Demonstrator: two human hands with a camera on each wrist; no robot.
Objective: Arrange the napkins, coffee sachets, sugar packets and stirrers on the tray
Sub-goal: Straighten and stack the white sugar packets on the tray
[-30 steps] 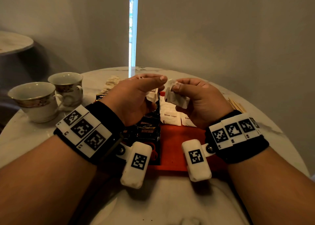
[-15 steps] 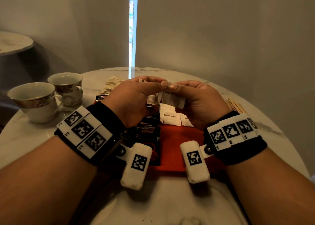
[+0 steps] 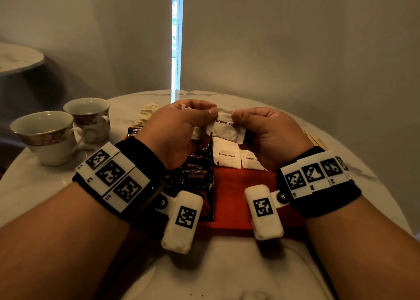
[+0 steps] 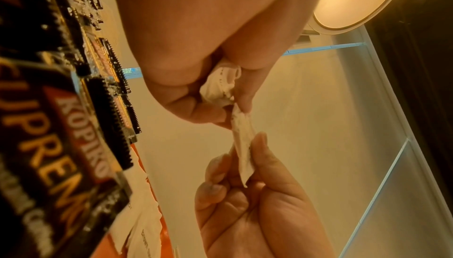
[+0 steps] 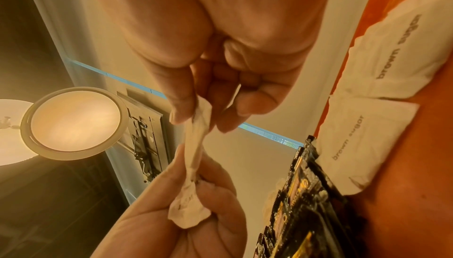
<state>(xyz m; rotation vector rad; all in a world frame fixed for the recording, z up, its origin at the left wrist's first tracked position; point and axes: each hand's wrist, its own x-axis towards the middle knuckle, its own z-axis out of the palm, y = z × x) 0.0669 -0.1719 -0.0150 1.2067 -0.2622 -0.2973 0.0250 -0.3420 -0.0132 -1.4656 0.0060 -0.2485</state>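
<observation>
- Since a second ago the hands are closer together: the right hand (image 3: 268,136) now pinches the same sugar packet (image 3: 229,130) as the left hand (image 3: 179,131), where before it held a packet on its own.
- Both thumb-and-finger pinches are narrow, one on each end, so the packet hangs stretched between them above the tray (image 3: 241,186). My guess is they're peeling one off the bunch.
- Left wrist view shows more white packets (image 4: 218,86) scrunched in the left palm, fingers curled round them. Probably that hand is the stock and the right one does the laying down.
- Two packets (image 3: 227,160) already lie flat at the tray's far end, side by side, next to the black coffee sachets (image 3: 197,174) on the left.
- Stirrers (image 3: 314,138) sit off the tray on the right, napkins (image 3: 147,112) off it at the back, so those are still to do.
- Two cups (image 3: 52,136) stand well to the left.
</observation>
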